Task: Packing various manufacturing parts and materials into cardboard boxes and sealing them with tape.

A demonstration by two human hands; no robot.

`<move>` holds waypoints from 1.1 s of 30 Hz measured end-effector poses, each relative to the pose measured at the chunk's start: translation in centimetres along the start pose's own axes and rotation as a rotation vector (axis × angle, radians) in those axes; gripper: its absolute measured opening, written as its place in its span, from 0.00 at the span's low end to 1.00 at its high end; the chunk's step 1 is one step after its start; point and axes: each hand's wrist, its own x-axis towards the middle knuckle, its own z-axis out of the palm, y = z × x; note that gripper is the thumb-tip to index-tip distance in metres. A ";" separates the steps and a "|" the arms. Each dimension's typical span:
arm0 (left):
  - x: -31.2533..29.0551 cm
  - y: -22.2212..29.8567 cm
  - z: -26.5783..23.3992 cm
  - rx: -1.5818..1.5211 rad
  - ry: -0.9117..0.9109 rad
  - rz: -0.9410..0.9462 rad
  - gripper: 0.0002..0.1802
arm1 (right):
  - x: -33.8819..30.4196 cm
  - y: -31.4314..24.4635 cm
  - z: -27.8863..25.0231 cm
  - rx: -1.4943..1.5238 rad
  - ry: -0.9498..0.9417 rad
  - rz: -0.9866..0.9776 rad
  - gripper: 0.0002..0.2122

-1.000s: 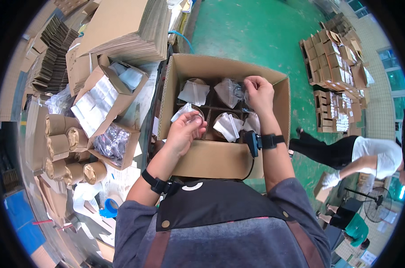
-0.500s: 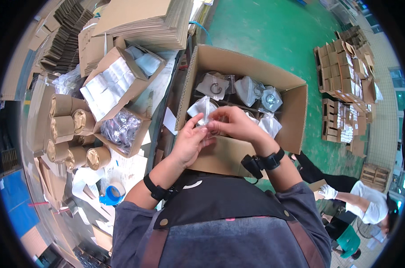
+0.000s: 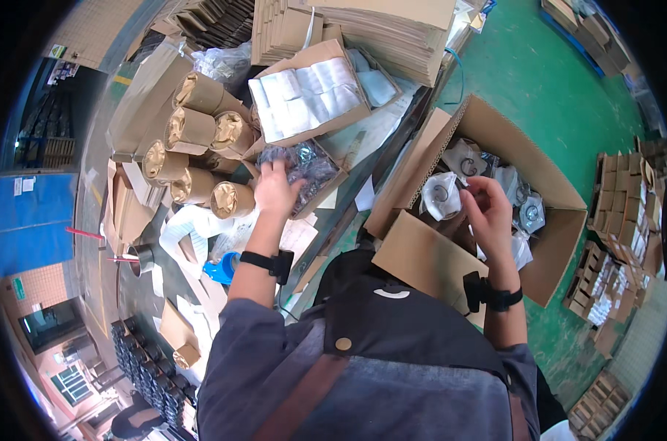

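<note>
On the left, my left hand (image 3: pixel 275 189) reaches into a small cardboard box (image 3: pixel 332 185) with its fingers apart, touching clear plastic bags (image 3: pixel 309 163) of small dark parts. My right hand (image 3: pixel 489 213) is over a large open carton (image 3: pixel 533 253). Its thumb and curled fingers pinch at the edge of a clear bag (image 3: pixel 442 195) with a white packet and a dark ring. Other bagged white packets with rings, such as a ring packet (image 3: pixel 465 160) and a round packet (image 3: pixel 530 213), lie deeper in the carton.
Brown-paper-wrapped cylinders (image 3: pixel 232 200) stand left of the small box. Behind it are a box of white packets (image 3: pixel 307 99) and stacked flat cardboard (image 3: pixel 392 37). A blue tape dispenser (image 3: pixel 221 269) lies near my left forearm. Loaded pallets (image 3: pixel 616 220) stand on the green floor.
Both hands were together over the carton, handling a clear bag with a ring. My left hand has moved left into the small box; the right stays at the carton. The view has turned left.
</note>
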 end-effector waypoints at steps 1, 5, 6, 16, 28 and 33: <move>0.4 -1.3 0.5 -0.024 -0.097 0.014 0.13 | 0.0 -0.6 -0.3 0.027 -0.010 0.040 0.08; 1.7 -2.0 -2.0 -0.472 -0.108 -0.034 0.05 | -1.4 -2.0 -0.6 0.049 -0.004 0.051 0.07; 1.8 -2.4 -2.7 -0.635 -0.120 -0.116 0.06 | -1.6 -2.5 -0.7 0.048 -0.004 0.054 0.07; 0.1 8.4 -10.1 -1.787 -0.899 -0.045 0.08 | -2.2 -9.8 0.0 0.565 -0.587 0.157 0.21; -2.7 19.8 -8.4 -1.622 -1.303 0.030 0.09 | -6.7 5.0 -8.2 -0.669 0.166 -0.049 0.15; -4.6 23.4 -5.3 -1.413 -1.530 0.033 0.10 | -8.6 -3.6 -8.5 0.642 -0.127 0.311 0.13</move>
